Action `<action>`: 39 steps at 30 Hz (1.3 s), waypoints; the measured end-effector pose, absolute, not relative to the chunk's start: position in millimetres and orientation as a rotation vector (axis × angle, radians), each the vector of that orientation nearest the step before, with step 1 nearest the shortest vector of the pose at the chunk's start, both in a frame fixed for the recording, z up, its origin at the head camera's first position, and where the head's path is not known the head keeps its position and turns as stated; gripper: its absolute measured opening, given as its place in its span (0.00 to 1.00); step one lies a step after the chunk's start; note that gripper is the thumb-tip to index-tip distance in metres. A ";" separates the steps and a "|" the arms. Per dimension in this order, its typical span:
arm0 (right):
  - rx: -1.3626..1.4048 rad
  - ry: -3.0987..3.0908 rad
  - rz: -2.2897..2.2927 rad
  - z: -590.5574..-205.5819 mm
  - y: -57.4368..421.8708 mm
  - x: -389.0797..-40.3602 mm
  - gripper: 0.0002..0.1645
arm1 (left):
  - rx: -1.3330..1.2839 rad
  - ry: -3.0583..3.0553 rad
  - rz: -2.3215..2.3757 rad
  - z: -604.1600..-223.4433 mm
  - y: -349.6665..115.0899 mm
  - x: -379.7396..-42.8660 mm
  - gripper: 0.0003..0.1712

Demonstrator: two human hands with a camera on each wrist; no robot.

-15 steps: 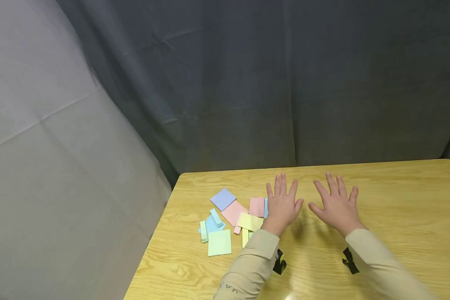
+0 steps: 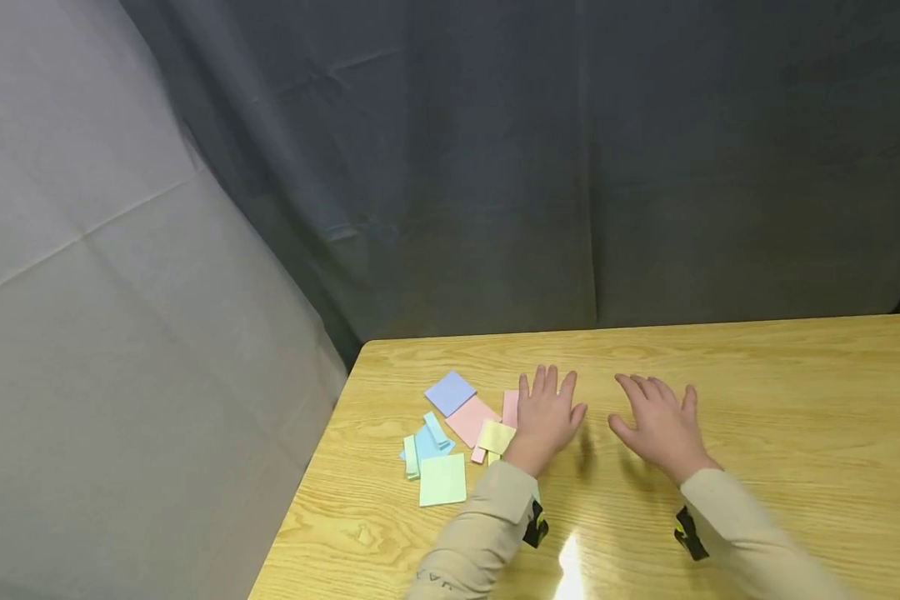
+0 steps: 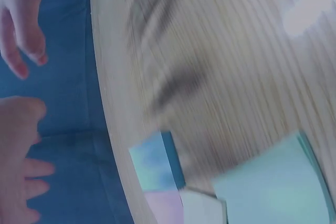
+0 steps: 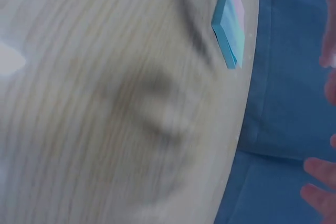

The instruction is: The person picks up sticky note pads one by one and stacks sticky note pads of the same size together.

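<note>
My left hand (image 2: 546,421), fingers straight and slightly spread, hovers above the table with its shadow below. It overlaps the right side of a cluster of sticky note pads in the head view, partly hiding a yellow pad (image 2: 497,437) and a pink pad (image 2: 510,407). To its right, my right hand (image 2: 660,433) is held over bare wood, its fingers relaxed and holding nothing. Left of the hands lie a lavender pad (image 2: 450,393), another pink pad (image 2: 471,419) and a square green pad (image 2: 442,480). A blue pad (image 3: 157,162) shows in the left wrist view.
Narrow note strips, one green (image 2: 411,458) and one light blue (image 2: 436,430), lie on a blue pad at the cluster's left. Wood-grain tabletop (image 2: 810,433) extends to the right. A dark curtain (image 2: 495,167) hangs behind the table and a pale one (image 2: 82,333) at the left.
Both hands have shifted left and a little nearer the body. The right hand's fingers have drawn closer together. My left hand now covers more of the yellow pad.
</note>
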State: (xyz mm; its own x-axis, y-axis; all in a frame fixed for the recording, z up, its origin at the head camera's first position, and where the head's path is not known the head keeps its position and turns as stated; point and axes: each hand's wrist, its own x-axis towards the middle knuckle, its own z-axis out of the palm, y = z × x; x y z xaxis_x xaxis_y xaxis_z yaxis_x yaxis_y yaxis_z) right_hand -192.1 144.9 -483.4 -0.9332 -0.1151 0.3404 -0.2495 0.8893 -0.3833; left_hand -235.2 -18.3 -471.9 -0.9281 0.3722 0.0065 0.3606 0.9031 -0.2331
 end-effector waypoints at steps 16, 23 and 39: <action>0.466 -2.914 0.953 -499.1 98.2 -173.7 0.21 | -0.346 -3.413 0.325 -476.5 -71.4 -216.2 0.15; 0.481 -2.988 1.202 -505.6 75.8 -167.5 0.22 | -0.326 -3.429 0.246 -479.4 -89.6 -193.5 0.16; 0.491 -3.038 1.158 -526.8 46.3 -150.1 0.14 | -0.346 -3.439 0.203 -503.4 -96.9 -169.9 0.19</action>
